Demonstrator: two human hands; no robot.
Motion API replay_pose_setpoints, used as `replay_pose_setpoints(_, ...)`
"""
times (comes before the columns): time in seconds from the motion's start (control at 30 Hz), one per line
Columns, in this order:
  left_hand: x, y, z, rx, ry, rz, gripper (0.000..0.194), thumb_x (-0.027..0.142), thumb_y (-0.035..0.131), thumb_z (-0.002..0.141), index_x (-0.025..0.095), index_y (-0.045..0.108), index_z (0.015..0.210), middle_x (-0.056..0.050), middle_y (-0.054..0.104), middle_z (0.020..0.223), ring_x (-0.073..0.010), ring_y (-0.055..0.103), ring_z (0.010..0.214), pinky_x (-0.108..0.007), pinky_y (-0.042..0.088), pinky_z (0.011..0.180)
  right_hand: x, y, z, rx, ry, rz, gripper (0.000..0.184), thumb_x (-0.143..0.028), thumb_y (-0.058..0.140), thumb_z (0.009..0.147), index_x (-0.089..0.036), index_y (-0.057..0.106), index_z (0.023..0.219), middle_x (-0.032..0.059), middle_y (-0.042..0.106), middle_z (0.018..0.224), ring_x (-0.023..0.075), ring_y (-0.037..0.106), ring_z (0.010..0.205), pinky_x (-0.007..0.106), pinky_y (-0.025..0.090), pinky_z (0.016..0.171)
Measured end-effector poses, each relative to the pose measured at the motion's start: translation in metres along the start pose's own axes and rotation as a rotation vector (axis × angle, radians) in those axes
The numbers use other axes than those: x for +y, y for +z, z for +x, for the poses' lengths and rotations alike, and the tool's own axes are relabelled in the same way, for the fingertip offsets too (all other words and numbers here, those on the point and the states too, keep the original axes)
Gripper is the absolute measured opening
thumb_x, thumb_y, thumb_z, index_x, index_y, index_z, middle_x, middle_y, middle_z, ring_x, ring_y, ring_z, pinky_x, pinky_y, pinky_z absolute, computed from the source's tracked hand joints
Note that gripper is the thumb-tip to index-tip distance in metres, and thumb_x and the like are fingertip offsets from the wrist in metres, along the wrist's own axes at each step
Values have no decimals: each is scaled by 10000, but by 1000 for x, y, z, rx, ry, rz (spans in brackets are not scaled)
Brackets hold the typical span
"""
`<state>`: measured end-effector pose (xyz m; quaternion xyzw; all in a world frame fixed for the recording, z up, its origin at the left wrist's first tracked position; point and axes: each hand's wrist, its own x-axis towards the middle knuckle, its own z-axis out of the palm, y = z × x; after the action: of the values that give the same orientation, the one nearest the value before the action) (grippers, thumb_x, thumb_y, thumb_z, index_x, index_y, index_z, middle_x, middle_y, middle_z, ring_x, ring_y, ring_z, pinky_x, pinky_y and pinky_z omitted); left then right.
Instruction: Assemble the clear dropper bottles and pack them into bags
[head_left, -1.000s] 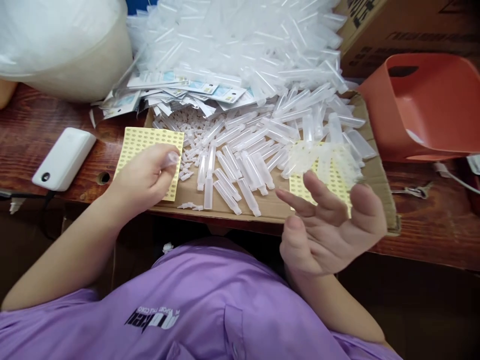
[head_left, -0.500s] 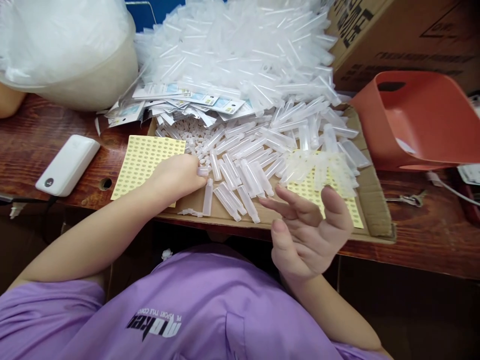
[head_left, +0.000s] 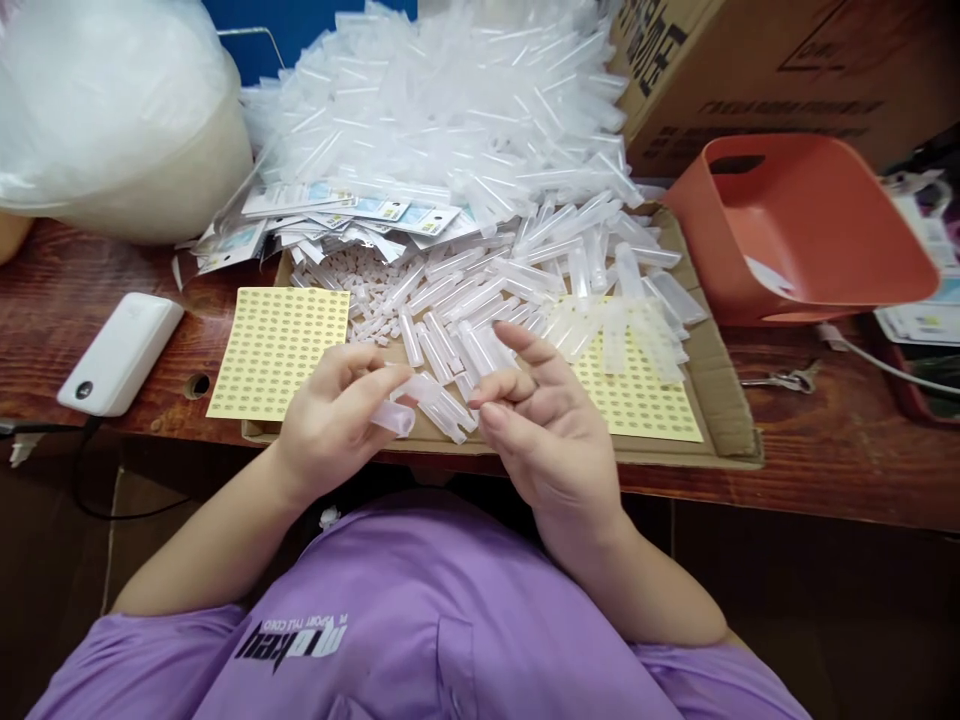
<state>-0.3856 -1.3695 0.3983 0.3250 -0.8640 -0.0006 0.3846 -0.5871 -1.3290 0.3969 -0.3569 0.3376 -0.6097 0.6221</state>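
My left hand (head_left: 334, 420) is closed around a small translucent plastic tube (head_left: 395, 419), its end pointing to the right. Opposite it, my right hand (head_left: 551, 430) has thumb and a bent finger pinched together, another finger raised; anything between those tips is too small to make out. Behind both hands, several loose tubes (head_left: 442, 408) lie on the cardboard tray (head_left: 731, 425). Small white plastic pieces (head_left: 367, 295) are heaped farther back. Yellow sticker sheets lie on either side, the left sheet (head_left: 259, 350) beside my left hand and the right sheet (head_left: 645, 405) partly under tubes.
A large pile of clear tubes (head_left: 450, 100) rises at the back, with printed packets (head_left: 360, 210) before it. At left are a bag-lined tub (head_left: 172, 190) and a white power bank (head_left: 120, 355). An orange bin (head_left: 810, 230), keys (head_left: 791, 380) and a carton (head_left: 750, 80) are at right.
My left hand has drawn back toward me from the tubes, now with a tube in it. My right hand has moved left and its spread fingers have closed to a pinch. The view has shifted slightly.
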Motion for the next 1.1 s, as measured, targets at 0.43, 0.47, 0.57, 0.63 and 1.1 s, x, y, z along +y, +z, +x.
replay_pose_setpoints(0.43,16,16,-7,53,3,-43,300,178,740,824,118,615,1091,-129,749,993,-187,731,923,-262,601,846,4,14,-3,139,11,-156,540,-199,770,753,-301,500,1209,-72,703,782,86,647,631,207,505,502)
replay_pose_setpoints(0.47,17,16,-7,54,0,-40,296,177,739,825,120,616,1088,-127,751,988,-186,734,913,-263,603,844,5,15,-4,152,-16,-191,541,-212,771,754,-307,494,1209,-69,702,783,93,646,625,217,491,478)
replay_pose_setpoints(0.57,19,17,-7,62,-11,-45,285,175,737,826,127,616,1079,-116,756,981,-179,737,898,-263,605,847,7,16,-6,171,-86,-264,540,-232,770,761,-324,483,1209,-64,701,781,105,651,627,231,452,432)
replay_pose_setpoints(0.63,20,17,-7,64,-21,-55,277,170,737,825,126,617,1070,-111,758,977,-173,736,899,-254,602,852,9,16,-7,169,-110,-286,530,-224,759,773,-334,481,1211,-65,705,785,104,653,628,230,437,417)
replay_pose_setpoints(1.1,23,15,-9,49,-36,-99,290,127,736,812,119,625,1080,-97,760,988,-155,731,915,-211,571,894,12,17,-11,167,-251,-385,483,-178,719,811,-328,475,1199,-62,735,817,100,655,614,226,429,410)
